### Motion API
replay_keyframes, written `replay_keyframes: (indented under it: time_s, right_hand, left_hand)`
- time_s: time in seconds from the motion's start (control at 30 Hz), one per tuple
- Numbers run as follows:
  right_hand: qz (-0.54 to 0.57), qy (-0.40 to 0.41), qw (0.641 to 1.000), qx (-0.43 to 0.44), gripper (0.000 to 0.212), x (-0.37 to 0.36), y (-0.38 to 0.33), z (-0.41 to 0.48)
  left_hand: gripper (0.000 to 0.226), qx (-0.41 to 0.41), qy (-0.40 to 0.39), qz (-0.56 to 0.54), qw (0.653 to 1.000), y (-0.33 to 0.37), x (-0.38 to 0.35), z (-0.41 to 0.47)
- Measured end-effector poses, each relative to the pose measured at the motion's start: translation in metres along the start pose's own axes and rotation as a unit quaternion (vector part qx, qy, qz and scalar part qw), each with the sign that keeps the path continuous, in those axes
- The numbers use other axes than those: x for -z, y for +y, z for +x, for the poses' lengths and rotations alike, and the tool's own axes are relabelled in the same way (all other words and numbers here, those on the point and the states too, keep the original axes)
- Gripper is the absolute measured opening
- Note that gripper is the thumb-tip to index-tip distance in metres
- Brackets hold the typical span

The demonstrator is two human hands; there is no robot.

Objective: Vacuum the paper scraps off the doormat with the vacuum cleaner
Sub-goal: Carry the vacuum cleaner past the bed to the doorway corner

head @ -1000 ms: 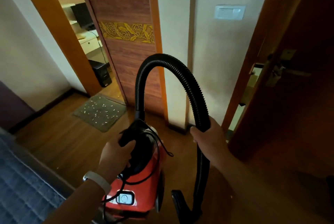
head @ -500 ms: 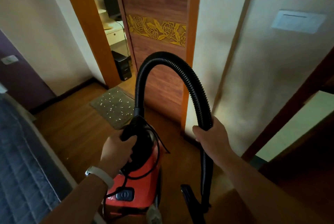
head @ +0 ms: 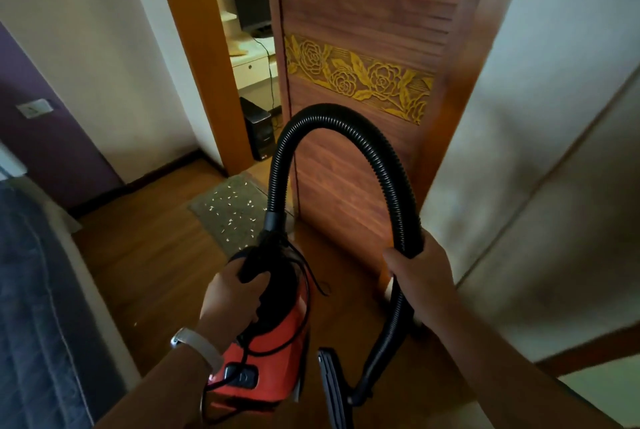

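Carved wooden door (head: 363, 13): beyond the vacuum cleaner (head: 277, 342).
Doormat (head: 228, 210): on the floor beyond the vacuum cleaner, slightly to its left.
Hose (head: 381, 158): arches up from the vacuum cleaner and drops on its right.
Left hand (head: 232, 300): curled round the vacuum cleaner's black top handle.
Right hand (head: 422, 272): wrapped round the hose.
Paper scraps (head: 230, 201): white, scattered over the doormat.

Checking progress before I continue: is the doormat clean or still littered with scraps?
Still littered: white paper scraps dot the doormat; the vacuum nozzle is well short of it.
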State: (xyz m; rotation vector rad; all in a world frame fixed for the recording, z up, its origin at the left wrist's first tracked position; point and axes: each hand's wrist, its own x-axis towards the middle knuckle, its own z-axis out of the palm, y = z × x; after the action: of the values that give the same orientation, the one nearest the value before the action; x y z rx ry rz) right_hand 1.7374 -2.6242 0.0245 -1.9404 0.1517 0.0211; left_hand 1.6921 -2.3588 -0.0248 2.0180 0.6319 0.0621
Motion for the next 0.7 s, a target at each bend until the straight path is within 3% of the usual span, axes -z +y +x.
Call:
replay_keyframes:
  time_s: [0.4,0.7]
  right_hand:
    - [0.042,-0.144,0.989,0.003,0.011,-0.079,-0.022,0.175]
    - [0.04,-0.248,0.965,0.076,0.012,-0.156,-0.079,0.272]
  left_hand:
    - [0.005,0.051,0.095,0.003,0.994,0.036,0.011,0.113]
    - [0.01,0.103,0.219,-0.046,0.969,0.052,0.038,0.165]
